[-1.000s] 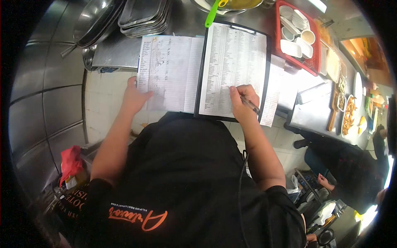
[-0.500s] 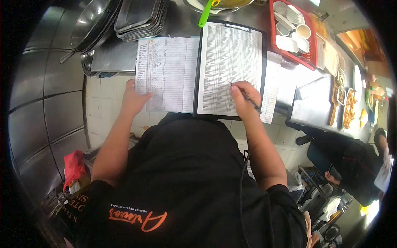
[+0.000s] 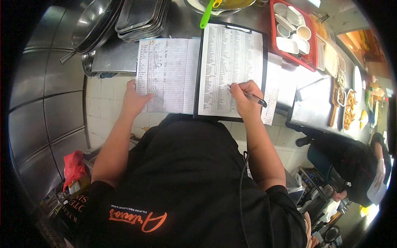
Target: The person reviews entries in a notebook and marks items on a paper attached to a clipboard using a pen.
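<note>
Swung flatter, the pen (image 3: pixel 257 99) slants tip-left over the clipboard's (image 3: pixel 265 49) lower half — pinched in the nearer right hand (image 3: pixel 249 102); the left hand (image 3: pixel 135 101) clasps the notebook (image 3: pixel 173 76), left of the clipboard.

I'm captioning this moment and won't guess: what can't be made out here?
Head view:
Sheet: print too small to read.
Notebook: right page partly hidden by the clipboard.
Left hand: some fingers hidden under the notebook.
Pen: tip too small to tell contact.
Trays: cut off by the top edge.
</note>
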{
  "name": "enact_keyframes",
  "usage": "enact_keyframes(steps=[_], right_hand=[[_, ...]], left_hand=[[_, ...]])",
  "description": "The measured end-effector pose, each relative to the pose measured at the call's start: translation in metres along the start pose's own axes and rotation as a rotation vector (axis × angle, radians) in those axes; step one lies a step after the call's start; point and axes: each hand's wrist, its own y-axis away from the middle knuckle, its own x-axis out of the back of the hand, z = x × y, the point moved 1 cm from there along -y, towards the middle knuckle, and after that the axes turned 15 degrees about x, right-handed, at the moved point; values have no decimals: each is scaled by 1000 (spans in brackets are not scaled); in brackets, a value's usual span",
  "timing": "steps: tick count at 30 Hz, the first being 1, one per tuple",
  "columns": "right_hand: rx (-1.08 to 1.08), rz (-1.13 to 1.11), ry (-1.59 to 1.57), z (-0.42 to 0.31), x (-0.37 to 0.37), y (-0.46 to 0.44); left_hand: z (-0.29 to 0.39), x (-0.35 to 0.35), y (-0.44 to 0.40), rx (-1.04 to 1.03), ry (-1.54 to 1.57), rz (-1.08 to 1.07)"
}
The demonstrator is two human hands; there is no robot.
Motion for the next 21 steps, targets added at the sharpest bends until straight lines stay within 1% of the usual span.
enact_keyframes(steps=[4,7,10,13,19,21], right_hand=[[35,58,79,-13,-9,-18],[53,45,136,-11,-12,-30],[9,84,65,-14,-11,-34],[15,143,0,-3,-5,-29],[-9,201,38,4,21,-14],[-32,190,38,6,28,-7]], left_hand=[[6,2,3,14,-9,-1],[3,1,1,1,3,-7],[2,1,0,-4,7,-6],[2,1,1,-14,11,0],[-7,-1,-5,-32,-12,16],[-9,-2,-6,-33,-24,24]])
